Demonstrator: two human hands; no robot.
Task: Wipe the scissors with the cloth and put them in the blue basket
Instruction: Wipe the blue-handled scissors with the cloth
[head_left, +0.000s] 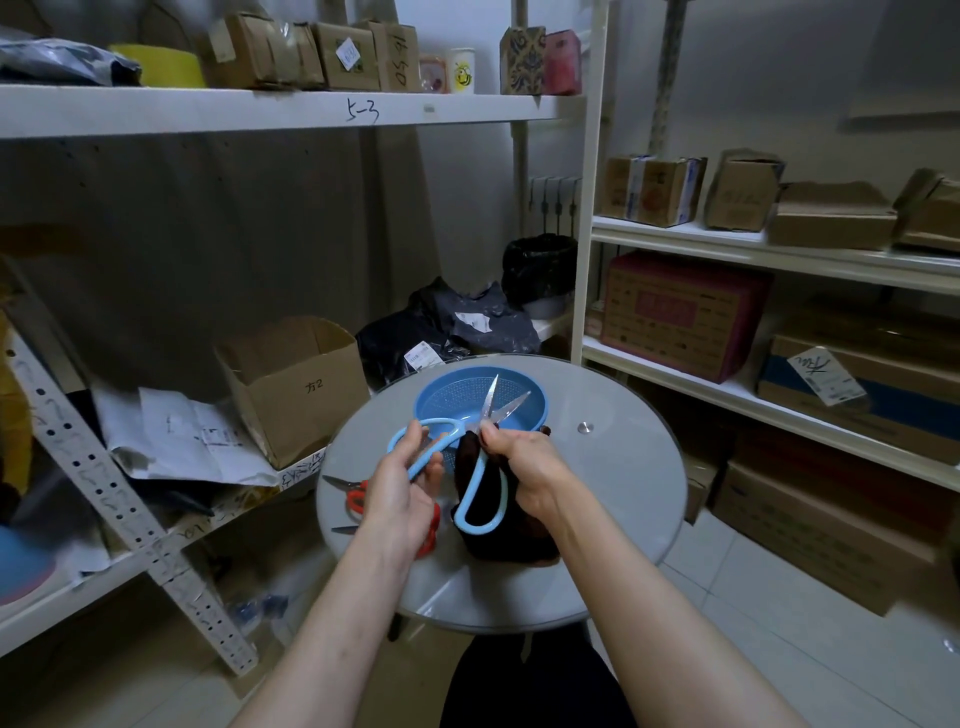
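Hanging open in a V, the scissors (484, 470) are up off the table between both hands, 2 shiny blades pointing away from the person and a little right, tips showing over the blue basket (447, 400). Long axis runs from the near handle loop, low by the person, up and away to the tips, so the basket lies straight ahead along the way the blades point, just beyond the hands (a short forward carry, by my read). Handles are light blue plastic, big loops, blades bare metal; too small to tell if any dirt is left. The left hand (402, 488) grips the far-left loop, fingers curled round it. The right hand (524, 467) grips the dark cloth (498, 540), bunched, and pinches it at the blade base by the pivot; the rest of the cloth hangs under the hand, behind the free loop. Judgement: wiping is in progress, drop-off not yet done. Both hands are about equally near the basket, but the left one alone has a bare hold on a handle, so it looks the likelier carrier; closing the blades first would be safer. Basket is a round mesh bowl and looks empty, sitting at the far side of the round glass table (623, 493). Red-handled scissors (356, 499) lie on the table by the left hand, partly hidden under it. Shelves with cardboard boxes stand behind and to both sides.
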